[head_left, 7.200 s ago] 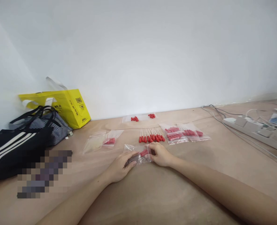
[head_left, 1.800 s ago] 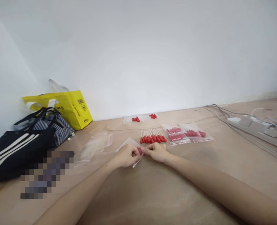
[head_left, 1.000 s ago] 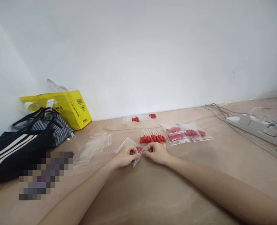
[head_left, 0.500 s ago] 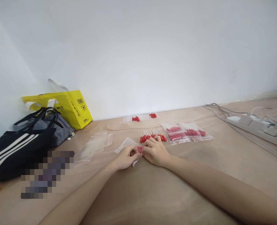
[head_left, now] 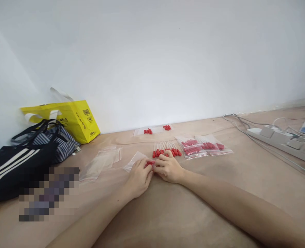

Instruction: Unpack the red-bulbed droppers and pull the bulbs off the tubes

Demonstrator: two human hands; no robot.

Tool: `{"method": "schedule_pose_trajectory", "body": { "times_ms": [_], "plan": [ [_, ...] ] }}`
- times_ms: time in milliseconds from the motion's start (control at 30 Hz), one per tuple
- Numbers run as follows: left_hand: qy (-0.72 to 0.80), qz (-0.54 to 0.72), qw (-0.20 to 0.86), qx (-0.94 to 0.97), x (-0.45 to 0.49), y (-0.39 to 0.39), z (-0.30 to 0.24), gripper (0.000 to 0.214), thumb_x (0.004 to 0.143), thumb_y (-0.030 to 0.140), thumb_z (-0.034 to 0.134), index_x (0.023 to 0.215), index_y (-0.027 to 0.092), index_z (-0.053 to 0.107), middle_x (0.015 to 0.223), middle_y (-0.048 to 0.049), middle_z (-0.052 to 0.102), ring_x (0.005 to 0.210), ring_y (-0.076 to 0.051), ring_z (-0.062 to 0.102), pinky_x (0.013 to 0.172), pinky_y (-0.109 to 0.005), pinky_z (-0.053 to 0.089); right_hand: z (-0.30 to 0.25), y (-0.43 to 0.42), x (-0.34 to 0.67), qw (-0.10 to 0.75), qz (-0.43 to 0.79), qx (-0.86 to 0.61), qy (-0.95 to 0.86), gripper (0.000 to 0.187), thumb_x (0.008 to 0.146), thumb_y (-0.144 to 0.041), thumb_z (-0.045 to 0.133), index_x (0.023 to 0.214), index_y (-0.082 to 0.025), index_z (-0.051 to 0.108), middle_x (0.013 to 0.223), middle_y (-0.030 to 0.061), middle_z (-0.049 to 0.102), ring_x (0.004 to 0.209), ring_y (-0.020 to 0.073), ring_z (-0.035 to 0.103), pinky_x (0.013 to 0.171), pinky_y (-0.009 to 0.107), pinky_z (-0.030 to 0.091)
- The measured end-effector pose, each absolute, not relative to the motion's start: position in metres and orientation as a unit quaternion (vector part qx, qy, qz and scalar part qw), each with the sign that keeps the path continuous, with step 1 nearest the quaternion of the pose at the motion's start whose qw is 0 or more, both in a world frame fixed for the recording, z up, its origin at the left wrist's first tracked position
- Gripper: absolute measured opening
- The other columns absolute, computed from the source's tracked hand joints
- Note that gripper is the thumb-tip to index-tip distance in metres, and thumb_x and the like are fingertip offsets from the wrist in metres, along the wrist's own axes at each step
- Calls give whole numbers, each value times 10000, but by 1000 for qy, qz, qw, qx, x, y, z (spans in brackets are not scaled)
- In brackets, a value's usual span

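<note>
Between my two hands is a small see-through zip bag (head_left: 133,161) with red pieces in it. My left hand (head_left: 139,177) is closed on its near left side, fingers curled over the plastic. The fingers of my right hand (head_left: 171,168) pinch the bag's right edge, touching the left fingertips. Just beyond the right hand lies a row of thin white sticks with red ends (head_left: 165,151), partly hidden by the knuckles. Filled zip bags (head_left: 193,147) of red pieces overlap to the right of that row. Left of my hands, flat zip bags (head_left: 100,162) lie stacked.
Against the wall, more red-ended sticks (head_left: 148,131) rest on plastic. A yellow bag (head_left: 83,120), a striped bag (head_left: 67,139) and a black bag (head_left: 20,172) stand left, near a blurred-out item (head_left: 50,194). A white power strip (head_left: 281,139) with cables lies right.
My left hand has turned, its fingers now reaching over the bag, and the bag's lower corner is covered. My right hand stays at the bag's right edge. The view has shifted slightly.
</note>
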State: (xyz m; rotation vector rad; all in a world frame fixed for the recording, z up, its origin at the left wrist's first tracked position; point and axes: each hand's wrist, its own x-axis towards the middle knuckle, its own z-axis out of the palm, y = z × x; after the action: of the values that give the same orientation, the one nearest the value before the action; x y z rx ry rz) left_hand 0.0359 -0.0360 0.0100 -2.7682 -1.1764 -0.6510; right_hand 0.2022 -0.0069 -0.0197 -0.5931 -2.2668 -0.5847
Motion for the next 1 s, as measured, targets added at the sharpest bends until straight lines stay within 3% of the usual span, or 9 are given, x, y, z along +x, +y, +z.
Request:
{"method": "schedule_pose_trajectory", "body": {
  "times_ms": [300,567,800,900,1000],
  "plan": [
    [-438,-232,-50,-867,35,-29,-8,320,797,119,280,1058,144,464,1106,-110,533,1050,-208,472,910,-424,354,-18,-13,199,311,-180,-236,-903,230,807,-122,432,628,-175,568,664,-7,576,724,130,387,719,343,195],
    [-509,-265,-128,-809,19,-28,5,305,853,277,249,828,166,532,1047,-76,582,1028,-197,496,875,-363,380,-10,-22,213,286,-106,-269,-914,173,808,-253,478,713,-176,600,709,19,564,765,147,400,709,325,215],
    [-430,-163,-96,-883,-7,-20,7,345,850,336,336,1150,205,447,1208,-48,497,1110,-187,430,942,-351,318,-12,-24,220,310,-8,-367,-877,212,798,-300,498,666,-191,624,647,-2,526,687,127,400,686,312,218],
    [-431,-167,-70,-884,-3,-31,6,334,843,346,358,1127,209,471,1161,-53,527,1061,-192,460,914,-353,337,-12,-29,220,327,20,-386,-862,127,760,-291,550,768,-213,650,663,1,534,698,133,424,700,311,241],
    [-413,-173,-53,-893,7,-46,7,316,820,368,406,1079,216,502,1084,-57,561,987,-203,492,862,-360,358,-13,-38,226,341,40,-379,-859,178,740,-299,581,891,-227,643,720,16,549,726,145,451,705,304,286]
  ]
}}
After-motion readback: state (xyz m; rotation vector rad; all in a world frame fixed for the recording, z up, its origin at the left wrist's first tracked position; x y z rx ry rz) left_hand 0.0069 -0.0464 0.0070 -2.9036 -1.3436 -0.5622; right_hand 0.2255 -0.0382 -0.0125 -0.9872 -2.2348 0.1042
